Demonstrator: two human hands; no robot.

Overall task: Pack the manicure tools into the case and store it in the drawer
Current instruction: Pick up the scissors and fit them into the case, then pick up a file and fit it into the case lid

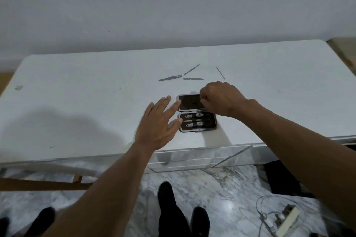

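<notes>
A dark brown manicure case (189, 103) lies flat and open on the white table (77, 90). Its near half (198, 122) holds clippers and small scissors under straps. My left hand (159, 123) rests open at the case's left edge, fingertips touching it. My right hand (221, 100) hovers over the far half's right side with fingers curled; whether it pinches anything is hidden. Beyond the case lie loose metal tools: tweezers (170, 77), a file (193, 78), a pusher (191, 69) and a thin pick (220, 73).
A mirrored drawer front (200, 157) runs under the table's near edge, shut. On the marble floor lie a power strip with cables (285, 219) at right and a wooden frame (44, 184) at left. My dark shoes (183, 215) stand below.
</notes>
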